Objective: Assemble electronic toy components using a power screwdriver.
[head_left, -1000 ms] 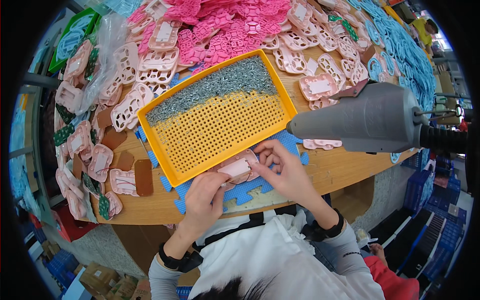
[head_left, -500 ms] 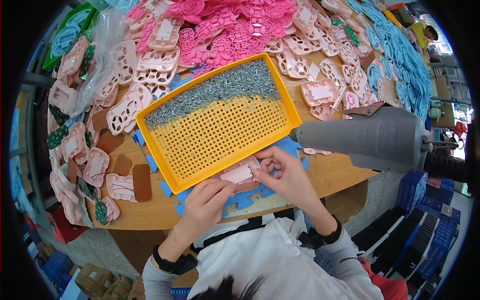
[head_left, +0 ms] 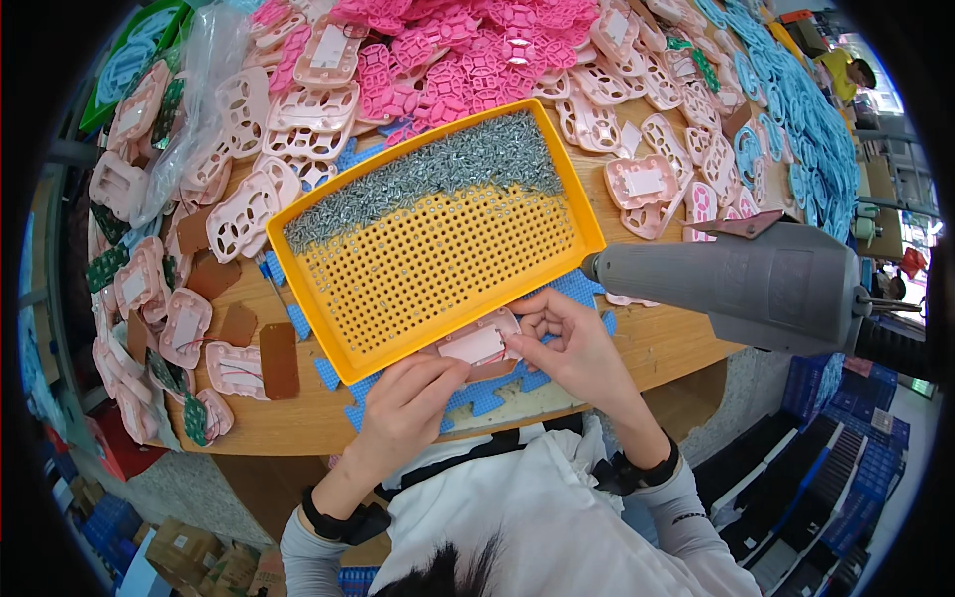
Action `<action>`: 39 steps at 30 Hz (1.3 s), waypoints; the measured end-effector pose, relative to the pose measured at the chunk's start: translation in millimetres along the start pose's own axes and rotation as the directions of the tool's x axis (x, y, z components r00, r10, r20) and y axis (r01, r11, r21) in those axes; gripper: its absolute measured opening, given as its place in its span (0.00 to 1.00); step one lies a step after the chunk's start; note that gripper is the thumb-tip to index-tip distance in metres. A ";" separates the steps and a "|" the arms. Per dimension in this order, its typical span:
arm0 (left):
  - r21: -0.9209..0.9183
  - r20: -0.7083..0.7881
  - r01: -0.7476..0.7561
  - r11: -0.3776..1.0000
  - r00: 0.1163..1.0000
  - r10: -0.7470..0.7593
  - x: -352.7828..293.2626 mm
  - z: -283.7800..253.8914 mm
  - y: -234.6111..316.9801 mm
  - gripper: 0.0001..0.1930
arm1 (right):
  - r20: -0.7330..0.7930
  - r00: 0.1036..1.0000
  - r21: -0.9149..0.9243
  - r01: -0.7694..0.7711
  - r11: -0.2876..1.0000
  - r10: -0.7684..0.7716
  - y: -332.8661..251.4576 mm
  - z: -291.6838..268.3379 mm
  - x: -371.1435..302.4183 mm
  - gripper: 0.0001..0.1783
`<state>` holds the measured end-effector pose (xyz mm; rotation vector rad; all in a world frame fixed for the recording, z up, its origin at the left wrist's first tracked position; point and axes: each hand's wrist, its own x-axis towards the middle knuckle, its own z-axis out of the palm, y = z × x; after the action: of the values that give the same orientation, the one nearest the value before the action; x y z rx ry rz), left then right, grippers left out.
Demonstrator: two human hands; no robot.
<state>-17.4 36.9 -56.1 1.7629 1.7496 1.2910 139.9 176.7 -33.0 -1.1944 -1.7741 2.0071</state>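
Observation:
Close to the table's front edge, a pale pink plastic housing [head_left: 494,324] with a white rectangular piece [head_left: 471,346] on it lies between my hands. My left hand [head_left: 410,395] pinches its left end, fingertips pressed together. At the other end, my right hand [head_left: 572,348] grips the housing, with thumb and forefinger at the white piece's right side and the other fingers curled. Whether anything small sits in the fingertips cannot be made out. Just beyond the housing stands a yellow perforated tray [head_left: 346,371], with small silver screws [head_left: 428,164] heaped along its far side.
Blue foam matting [head_left: 487,398] lies beneath. A grey powered tool [head_left: 736,279] juts in from the right. Pink housings [head_left: 234,370], brown plates [head_left: 280,360] and green circuit boards [head_left: 107,267] crowd the left. Bright pink parts [head_left: 448,60] and light blue parts [head_left: 806,119] are piled behind.
The view has shifted slightly. Both hands keep their hold on the housing, with hardly any movement of the fingers.

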 end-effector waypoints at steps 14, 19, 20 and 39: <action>0.032 -0.004 0.000 0.999 1.000 0.000 0.7 -0.8 1.7 0.18 | -0.091 0.975 -0.312 0.167 0.935 -0.205 0.9 11.8 -13.1 0.11; 0.044 -0.008 -0.002 0.999 1.000 0.003 0.0 -0.5 1.5 0.18 | -0.034 0.880 -0.526 0.388 0.757 -0.474 8.4 10.4 -14.1 0.12; 0.044 -0.010 -0.001 0.999 1.000 0.001 -0.3 -0.1 1.1 0.18 | -0.038 0.874 -0.534 0.393 0.749 -0.485 8.8 11.0 -14.4 0.12; 0.037 -0.063 0.054 0.998 0.997 -0.052 -1.4 2.7 4.3 0.18 | 0.163 0.731 -0.599 0.607 0.522 -0.663 24.8 3.4 -33.3 0.15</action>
<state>-12.4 35.8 -54.8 1.7020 1.8541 1.3116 167.8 147.0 -41.4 -0.5403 -2.4434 0.9385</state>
